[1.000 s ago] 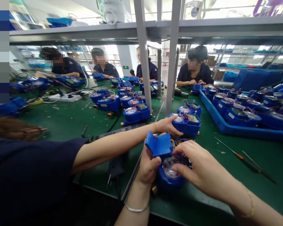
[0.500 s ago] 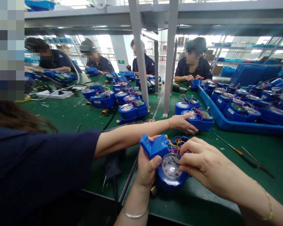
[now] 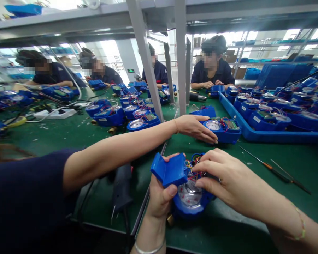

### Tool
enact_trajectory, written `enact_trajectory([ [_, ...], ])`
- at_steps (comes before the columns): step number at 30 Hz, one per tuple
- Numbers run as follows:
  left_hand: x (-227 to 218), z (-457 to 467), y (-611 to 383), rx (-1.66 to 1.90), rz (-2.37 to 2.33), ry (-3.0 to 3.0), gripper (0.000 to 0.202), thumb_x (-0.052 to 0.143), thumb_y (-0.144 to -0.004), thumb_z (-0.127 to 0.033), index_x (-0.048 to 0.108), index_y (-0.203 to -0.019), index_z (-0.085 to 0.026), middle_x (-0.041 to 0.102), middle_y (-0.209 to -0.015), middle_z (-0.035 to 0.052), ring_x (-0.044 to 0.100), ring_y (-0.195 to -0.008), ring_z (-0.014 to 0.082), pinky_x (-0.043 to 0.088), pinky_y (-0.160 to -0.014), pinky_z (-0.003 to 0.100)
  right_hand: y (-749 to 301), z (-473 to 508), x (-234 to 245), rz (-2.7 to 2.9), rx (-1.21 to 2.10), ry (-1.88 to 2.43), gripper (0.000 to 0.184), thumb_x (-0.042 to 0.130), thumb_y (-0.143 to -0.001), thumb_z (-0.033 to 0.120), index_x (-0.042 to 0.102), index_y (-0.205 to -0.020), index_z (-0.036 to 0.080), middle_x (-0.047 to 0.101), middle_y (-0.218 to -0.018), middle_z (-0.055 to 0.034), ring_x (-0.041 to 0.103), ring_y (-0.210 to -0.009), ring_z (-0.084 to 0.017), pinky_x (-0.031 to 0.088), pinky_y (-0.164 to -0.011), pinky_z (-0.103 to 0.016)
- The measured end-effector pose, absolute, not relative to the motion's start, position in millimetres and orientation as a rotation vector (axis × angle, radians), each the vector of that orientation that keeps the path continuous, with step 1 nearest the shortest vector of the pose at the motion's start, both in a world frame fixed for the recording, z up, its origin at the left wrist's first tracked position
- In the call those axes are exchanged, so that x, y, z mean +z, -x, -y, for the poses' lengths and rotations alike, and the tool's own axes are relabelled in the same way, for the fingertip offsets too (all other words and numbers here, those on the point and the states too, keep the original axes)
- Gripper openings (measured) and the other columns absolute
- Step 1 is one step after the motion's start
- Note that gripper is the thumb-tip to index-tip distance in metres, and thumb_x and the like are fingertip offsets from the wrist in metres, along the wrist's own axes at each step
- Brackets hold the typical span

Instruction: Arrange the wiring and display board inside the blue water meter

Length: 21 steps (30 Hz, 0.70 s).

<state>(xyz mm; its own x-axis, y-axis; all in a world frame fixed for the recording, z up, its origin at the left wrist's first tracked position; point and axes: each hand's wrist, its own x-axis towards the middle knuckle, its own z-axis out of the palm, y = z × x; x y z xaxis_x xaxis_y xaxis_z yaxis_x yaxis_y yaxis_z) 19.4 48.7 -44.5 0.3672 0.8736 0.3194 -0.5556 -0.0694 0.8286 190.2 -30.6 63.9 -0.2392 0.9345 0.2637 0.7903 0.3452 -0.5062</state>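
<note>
My left hand (image 3: 159, 195) grips a blue water meter (image 3: 187, 211), its thumb pressing against the raised blue cover (image 3: 175, 171). Below the cover, the meter's round clear dial (image 3: 189, 194) faces up, and a brass fitting (image 3: 170, 220) sticks out at its lower left. Over the meter's open compartment, my right hand (image 3: 222, 173) has curled fingers and thumb at a bundle of thin coloured wires (image 3: 189, 165). Black wires cross the dial's upper edge. The fingers hide part of the compartment, so the exact grip is partly obscured.
A co-worker's hand (image 3: 197, 128) reaches from the left to another meter (image 3: 222, 134). A blue tray (image 3: 281, 137) of meters stands right, near a screwdriver (image 3: 267, 165) and tweezers (image 3: 291, 178). A dark corded tool (image 3: 122, 188) lies left; metal posts (image 3: 180, 53) rise ahead.
My right fingers have shifted from the black wires over the dial up to the coloured bundle. The co-worker's hand has slid left along the other meter. The view has turned slightly right.
</note>
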Motion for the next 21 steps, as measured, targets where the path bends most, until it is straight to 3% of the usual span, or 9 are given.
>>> enact_trajectory([
  [7, -37.4, -43.1, -20.2, 1.236, -0.397, -1.116, 0.063, 0.078, -0.062, -0.040, 0.048, -0.116, -0.028, 0.054, -0.126, 0.0071, 0.054, -0.116, 0.0368, 0.046, -0.095, 0.053, -181.8, 24.0, 48.5, 2.081, 0.324, 1.374, 0.008, 0.055, -0.091, 0.016, 0.061, -0.088, 0.020, 0.059, -0.090, -0.0015, 0.052, -0.086, -0.018, 0.041, -0.076, -0.032],
  [14, -34.1, -41.2, -21.5, 1.237, -0.388, -1.081, 0.064, 0.079, -0.060, -0.040, 0.046, -0.114, -0.027, 0.050, -0.130, 0.0103, 0.052, -0.117, 0.0366, 0.046, -0.094, 0.050, -185.7, 19.6, 46.5, 1.957, 0.501, 1.291, 0.011, 0.062, -0.085, 0.009, 0.063, -0.084, 0.020, 0.062, -0.084, 0.0026, 0.057, -0.078, -0.012, 0.042, -0.070, -0.023],
  [21, -37.1, -41.8, -19.7, 1.346, -0.459, -1.190, 0.066, 0.082, -0.060, -0.036, 0.044, -0.112, -0.026, 0.047, -0.128, 0.0097, 0.053, -0.112, 0.0301, 0.049, -0.089, 0.041, -186.3, 15.5, 39.1, 1.950, 0.393, 1.275, 0.008, 0.060, -0.088, 0.015, 0.066, -0.085, 0.020, 0.064, -0.081, 0.0010, 0.058, -0.074, -0.012, 0.043, -0.065, -0.024],
])
